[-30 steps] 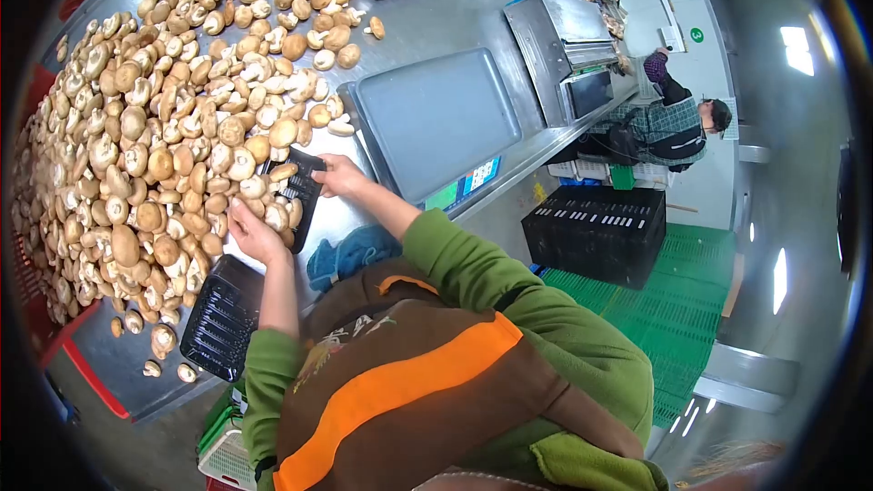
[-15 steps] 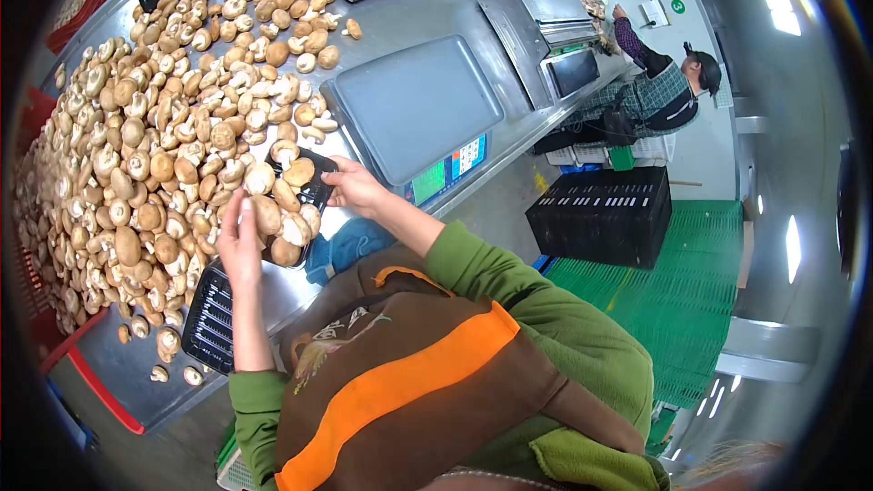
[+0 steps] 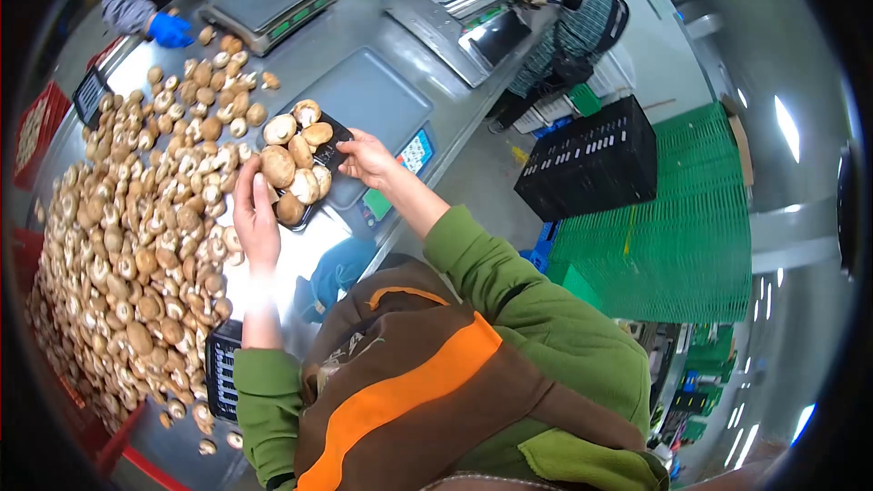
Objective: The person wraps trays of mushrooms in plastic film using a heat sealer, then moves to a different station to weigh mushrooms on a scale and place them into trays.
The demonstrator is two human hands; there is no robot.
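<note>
Both hands carry one black tray heaped with shiitake mushrooms. The left hand has its grip clamped on the near end, fingers steadying the heap. The right hand grips the far edge. The tray appears to be held clear of the desk, between the loose mushroom pile and the weighing scale, its far corner over the edge of the scale's platform.

Judgement: the step in hand is bringing the filled tray to the scale. The next move calls for a level tray set squarely on the platform, as the heap stands above the rim and could spill.

A stack of empty trays lies at the desk's near edge.
</note>
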